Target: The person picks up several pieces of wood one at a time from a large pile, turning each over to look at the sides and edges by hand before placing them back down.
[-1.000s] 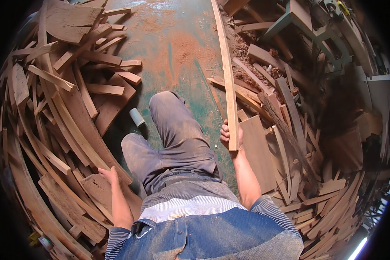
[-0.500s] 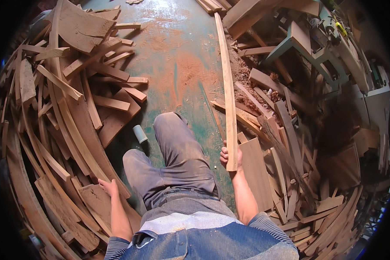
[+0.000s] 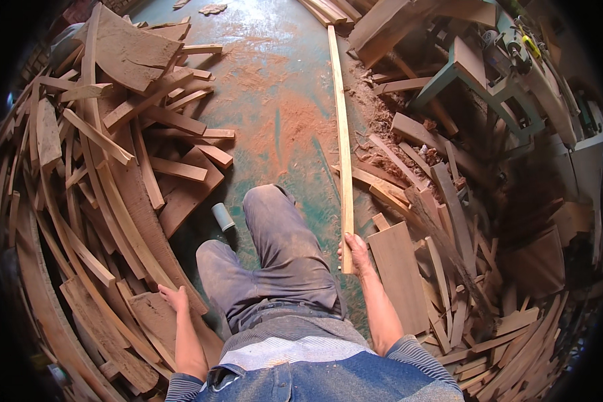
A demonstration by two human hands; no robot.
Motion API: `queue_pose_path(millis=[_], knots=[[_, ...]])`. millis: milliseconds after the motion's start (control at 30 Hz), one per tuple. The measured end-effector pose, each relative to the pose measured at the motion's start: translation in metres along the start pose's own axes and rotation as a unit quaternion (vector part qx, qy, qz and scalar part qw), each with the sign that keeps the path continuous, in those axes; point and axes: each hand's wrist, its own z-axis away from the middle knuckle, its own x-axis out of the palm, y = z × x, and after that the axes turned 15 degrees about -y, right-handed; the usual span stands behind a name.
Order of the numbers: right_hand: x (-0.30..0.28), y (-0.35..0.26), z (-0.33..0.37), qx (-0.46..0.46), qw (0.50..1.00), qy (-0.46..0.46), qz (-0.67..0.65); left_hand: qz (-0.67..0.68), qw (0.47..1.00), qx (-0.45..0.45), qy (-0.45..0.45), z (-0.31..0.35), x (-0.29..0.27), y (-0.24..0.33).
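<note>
My right hand is closed around the near end of a long, narrow wooden strip. The strip stretches away from me over the floor, its far end close to some stacked pieces of wood. Over on the left, my left hand has its fingers stretched out and holds nothing. It is beside the lower end of a long curved board, above a flat brown board; whether the fingertips touch the wood I cannot tell.
A heap of wooden offcuts rises on my left. More scraps lie on the right, beside a flat panel. A pale cylinder lies near my knee. Sawdust covers the green floor. A green-framed stand is at the far right.
My right hand has moved slightly left and turned, bringing the strip's near end left with it. My left hand stays beside the curved board; the whole view has shifted a little.
</note>
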Motion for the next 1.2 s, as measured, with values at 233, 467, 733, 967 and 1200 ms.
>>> queue_pose_path(millis=[233,467,733,967,1200], knots=[[-0.008,0.011,-0.004,0.008,1.000,0.001,-0.010,-0.008,0.999,-0.030,-0.035,0.007,-0.008,0.015],[-0.010,0.016,-0.012,0.013,1.000,-0.008,-0.019,-0.014,0.999,-0.024,-0.045,0.010,-0.010,0.017],[-0.005,0.015,-0.009,0.003,1.000,-0.009,-0.012,-0.033,0.999,0.003,-0.024,0.002,-0.003,0.003],[-0.005,0.032,-0.016,-0.066,0.994,0.043,0.072,-0.029,0.999,-0.004,-0.033,0.005,-0.003,0.009],[0.009,0.025,-0.009,-0.059,0.957,0.157,0.238,-0.040,0.997,-0.045,-0.057,0.013,-0.008,0.022]])
